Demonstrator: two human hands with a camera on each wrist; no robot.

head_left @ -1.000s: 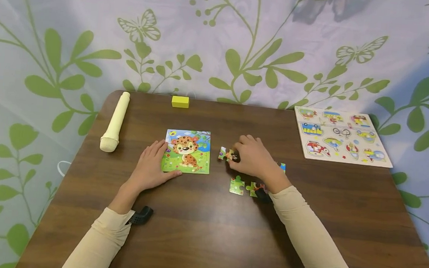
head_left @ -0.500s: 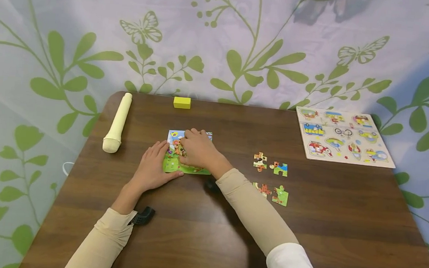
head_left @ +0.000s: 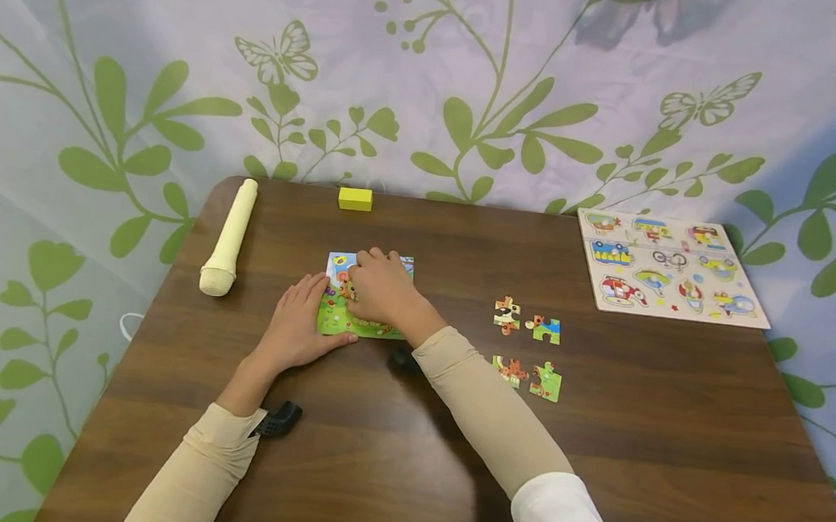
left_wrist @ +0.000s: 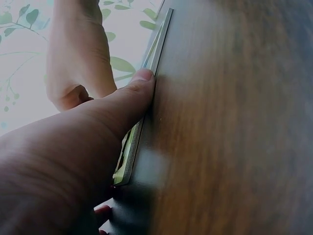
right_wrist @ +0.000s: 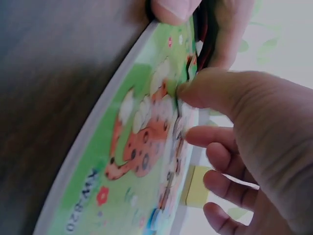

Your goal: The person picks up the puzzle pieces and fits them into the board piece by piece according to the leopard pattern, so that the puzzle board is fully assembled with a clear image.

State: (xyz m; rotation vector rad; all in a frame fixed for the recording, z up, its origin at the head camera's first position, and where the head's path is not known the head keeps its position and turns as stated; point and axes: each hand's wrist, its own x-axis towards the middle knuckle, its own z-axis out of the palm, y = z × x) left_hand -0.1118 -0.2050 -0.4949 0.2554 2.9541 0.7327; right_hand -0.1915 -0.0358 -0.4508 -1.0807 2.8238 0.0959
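In the head view, a square puzzle board (head_left: 334, 320) with a spotted-cub picture lies left of centre on the table. My left hand (head_left: 293, 329) rests against it, fingertips at its left edge and thumb along its near edge. The thumb also presses that edge in the left wrist view. Above the board's left part, my right hand (head_left: 388, 293) pinches a puzzle piece (head_left: 348, 289) between thumb and index finger, low against the surface; the hand hides most of the piece. The right wrist view shows the other fingers of this hand (right_wrist: 274, 137) loosely bent.
Several loose puzzle pieces, among them a cub-face piece (head_left: 507, 316) and a green corner piece (head_left: 546, 382), lie right of the board. A cream microphone-shaped object (head_left: 230, 240), a yellow block (head_left: 355, 200) and a vehicle puzzle board (head_left: 672, 267) are farther back on the wooden table (head_left: 374, 468).
My right hand has moved left from the loose pieces to the board, bringing a piece with it, and has barely shifted over the last half second. My left hand has stayed at the board.
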